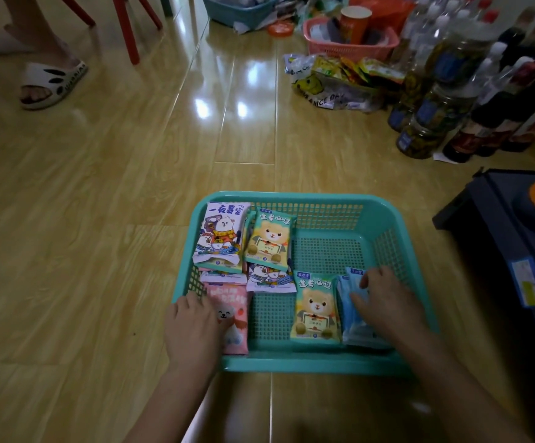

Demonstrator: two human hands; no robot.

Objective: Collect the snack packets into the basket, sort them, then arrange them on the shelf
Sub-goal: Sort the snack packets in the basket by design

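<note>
Teal mesh basket (387,219): stands on the wood-look floor (100,187), just in front of the person.

Contents, lying flat:
- Lavender bear packet (221,235), far left corner.
- Green bear packet (269,239) just beside it, overlapping a second lavender packet (269,279).
- Pink packet (237,302), near left corner.
- Second green bear packet (315,310), near side, right of centre.
- Blue packets (349,318), touching its right edge. Their count is not clear.

Left hand (192,330): rests on the pink packet and the basket's left wall. Grip wide, fingers laid flat and holding nothing.

Right hand (384,302): rests on the blue packets. Grip wide, fingers spread over them.

Surroundings:
- Dark unit (499,235), right of the basket.
- Bottles and jars (445,100), grouped far right.
- Clear bag of snacks (330,84), beside them.
- Pink basket (351,47) holding an orange cup (354,24).
- Second teal basket (237,12), far centre.
- Red chair legs (125,30), far left.
- Another person's foot in a white slipper (52,83), far left.
</note>
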